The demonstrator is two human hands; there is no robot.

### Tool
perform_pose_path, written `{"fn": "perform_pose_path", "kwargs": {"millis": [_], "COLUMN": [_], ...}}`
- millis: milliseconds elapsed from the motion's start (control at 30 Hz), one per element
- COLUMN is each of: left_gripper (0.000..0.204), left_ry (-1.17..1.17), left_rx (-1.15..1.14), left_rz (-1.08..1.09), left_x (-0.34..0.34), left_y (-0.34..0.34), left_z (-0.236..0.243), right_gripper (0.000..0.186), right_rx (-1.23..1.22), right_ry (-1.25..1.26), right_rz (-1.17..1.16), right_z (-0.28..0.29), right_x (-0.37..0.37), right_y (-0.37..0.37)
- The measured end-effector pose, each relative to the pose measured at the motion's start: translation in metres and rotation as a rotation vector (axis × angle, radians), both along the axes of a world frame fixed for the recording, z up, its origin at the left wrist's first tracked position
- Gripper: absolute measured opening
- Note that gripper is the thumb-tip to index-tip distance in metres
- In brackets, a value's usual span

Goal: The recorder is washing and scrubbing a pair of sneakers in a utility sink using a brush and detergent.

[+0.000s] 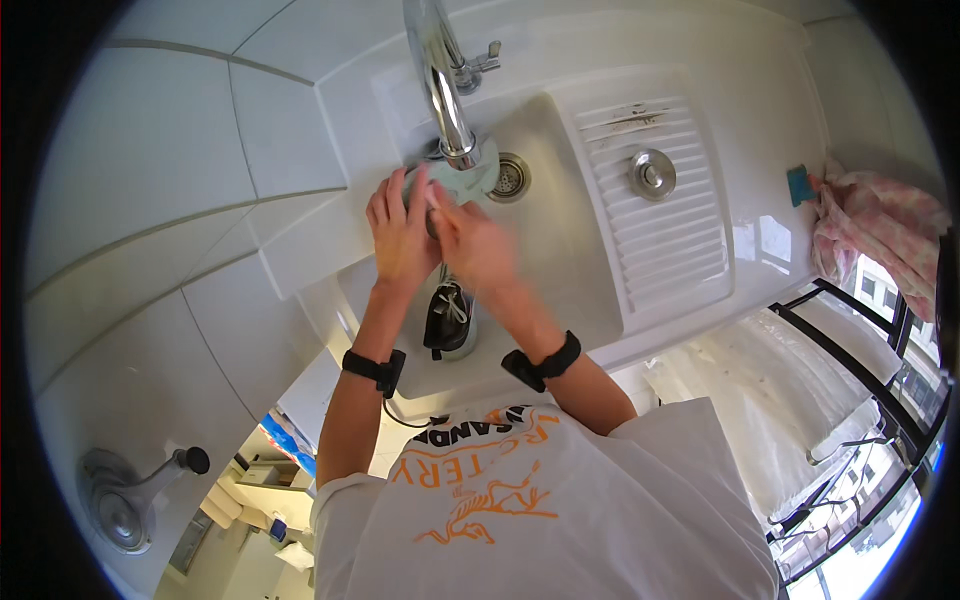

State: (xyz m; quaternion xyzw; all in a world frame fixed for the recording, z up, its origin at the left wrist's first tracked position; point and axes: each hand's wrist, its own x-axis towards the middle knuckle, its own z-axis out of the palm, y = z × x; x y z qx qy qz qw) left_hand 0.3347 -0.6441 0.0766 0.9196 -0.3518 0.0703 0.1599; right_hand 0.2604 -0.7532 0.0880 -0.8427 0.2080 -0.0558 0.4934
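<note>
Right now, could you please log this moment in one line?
left hand: at sink; right hand: alongside, blurred; grip: unclear; black shoe-like item: in sink; faucet: beyond hands

Home washing area, white sink (572,255), built-in washboard (690,232), chrome faucet (437,85), tiled wall (150,125)

Head view, fisheye, upright: I look from the person's own head, facing steeply down into the sink (565,270). Range short; left hand (402,235) and right hand (482,248) lie close below the lens. White shirt (620,510) fills the near side, faucet (445,110) far, tiled wall (165,130) left, ribbed drainboard (680,240) right. Straight edges bow outward.
</note>
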Motion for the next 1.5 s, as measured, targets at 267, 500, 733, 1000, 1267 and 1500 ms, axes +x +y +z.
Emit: {"fn": "perform_pose_path", "kwargs": {"millis": [267,500,733,1000,1267,1500], "left_gripper": [0.096,0.100,0.099,0.098,0.100,0.103], "left_ry": [0.095,0.008,-0.003,0.080,0.087,0.016], "left_rx": [0.043,0.005,0.030,-0.024,-0.023,-0.043], "left_rz": [-0.083,-0.100,-0.102,-0.086,-0.076,-0.082], "left_x": [0.007,0.009,0.011,0.010,0.008,0.006], "left_y": [-0.007,0.009,0.006,0.001,-0.002,-0.004], "left_z": [0.014,0.000,-0.001,0.010,0.008,0.007], "right_gripper": [0.038,0.035,0.039,0.042,0.043,0.043], "right_rx": [0.078,-0.097,0.032,-0.023,-0.016,-0.167], "right_ry": [0.010,0.129,0.140,0.320,0.124,0.183], "right_rz": [-0.120,0.023,-0.086,-0.009,0.007,0.133], "right_z": [-0.073,0.012,-0.033,-0.071,-0.060,-0.080], "right_x": [-0.007,-0.001,-0.007,-0.017,-0.013,-0.017], "right_y": [-0.011,0.005,-0.013,-0.025,-0.017,-0.023]}}
